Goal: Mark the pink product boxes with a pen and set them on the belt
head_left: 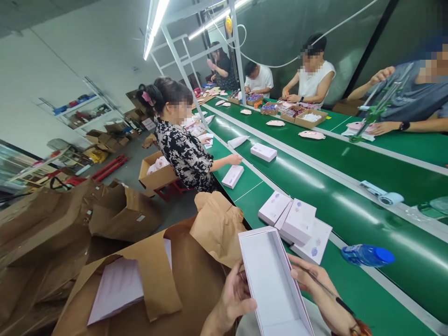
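Observation:
I hold an open, empty white box tray (275, 280) between both hands at the bottom of the view. My left hand (233, 298) grips its left wall, thumb curled over the rim. My right hand (315, 284) holds the right wall, fingers closed on it. Just beyond the tray, several closed white boxes (297, 221) lie stacked on the green table's (353, 298) near edge.
Brown paper bags (147, 280) with white boxes inside stand at my left. A blue-capped bottle (367, 255) lies on the green conveyor belt (350, 205). A person in a patterned top (184, 149) works further along; other people sit across the belt.

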{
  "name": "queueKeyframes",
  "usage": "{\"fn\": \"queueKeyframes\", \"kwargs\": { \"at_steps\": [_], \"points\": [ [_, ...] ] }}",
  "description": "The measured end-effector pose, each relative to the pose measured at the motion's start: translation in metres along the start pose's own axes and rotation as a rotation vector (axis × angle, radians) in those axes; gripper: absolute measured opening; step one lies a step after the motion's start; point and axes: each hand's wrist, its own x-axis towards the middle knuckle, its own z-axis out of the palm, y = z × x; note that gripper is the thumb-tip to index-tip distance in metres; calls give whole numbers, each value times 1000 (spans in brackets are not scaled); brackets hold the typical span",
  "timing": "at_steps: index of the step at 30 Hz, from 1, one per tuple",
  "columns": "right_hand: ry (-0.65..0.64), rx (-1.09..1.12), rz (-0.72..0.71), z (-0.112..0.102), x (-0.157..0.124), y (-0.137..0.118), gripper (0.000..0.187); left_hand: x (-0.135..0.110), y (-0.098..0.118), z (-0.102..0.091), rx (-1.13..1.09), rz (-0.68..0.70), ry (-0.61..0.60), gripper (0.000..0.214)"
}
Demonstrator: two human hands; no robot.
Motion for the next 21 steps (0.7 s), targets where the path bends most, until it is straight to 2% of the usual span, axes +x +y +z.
{"fn": "queueKeyframes", "kwargs": {
  "at_steps": [8,11,13,16,18,21],
  "points": [
    [25,-480,-218,-19,3,16,70,17,-39,-17,20,-15,14,137],
    [236,-530,-381,-16,0,19,57,20,-47,-18,38,-3,30,133],
    [373,-574,-498,-12,-4,19,43,21,-45,-15,63,-7,41,130],
    [470,-735,-592,-5,-11,17,33,23,-35,-4,90,-14,52,125],
    [539,-863,-596,-1,-14,17,36,23,-27,4,99,-8,53,120],
    [598,-1017,-517,2,-14,19,46,24,-22,12,124,-14,54,121]
  ]
}}
